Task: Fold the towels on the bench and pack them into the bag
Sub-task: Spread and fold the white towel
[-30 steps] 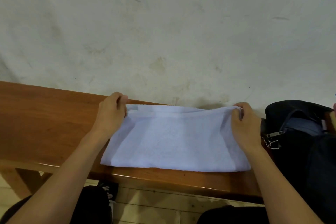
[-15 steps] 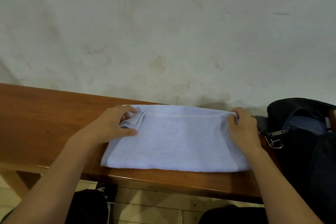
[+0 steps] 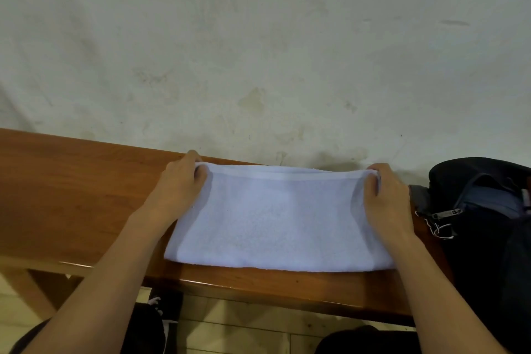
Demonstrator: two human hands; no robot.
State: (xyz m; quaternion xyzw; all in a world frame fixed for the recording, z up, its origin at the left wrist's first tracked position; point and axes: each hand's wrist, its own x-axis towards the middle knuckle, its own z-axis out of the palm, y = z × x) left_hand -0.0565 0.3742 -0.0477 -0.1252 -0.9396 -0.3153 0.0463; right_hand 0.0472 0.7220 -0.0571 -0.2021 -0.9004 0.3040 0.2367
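Having regrasped after a half-second fumble, my left hand (image 3: 178, 184) and right hand (image 3: 385, 192) each pinch a far corner of the towel (image 3: 275, 221) on the table (image 3: 71, 181), ready to fold again.

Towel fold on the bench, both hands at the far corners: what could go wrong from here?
1. The pale blue terry towel has its near edge close to the front lip of the brown wooden bench; a pull toward the body could drag it off onto the floor.
2. The left hand and right hand pinch only the far corners, so the layers may slip and the fold go uneven.
3. The black zippered bag sits right beside the right hand; its zipper pull could snag the towel.
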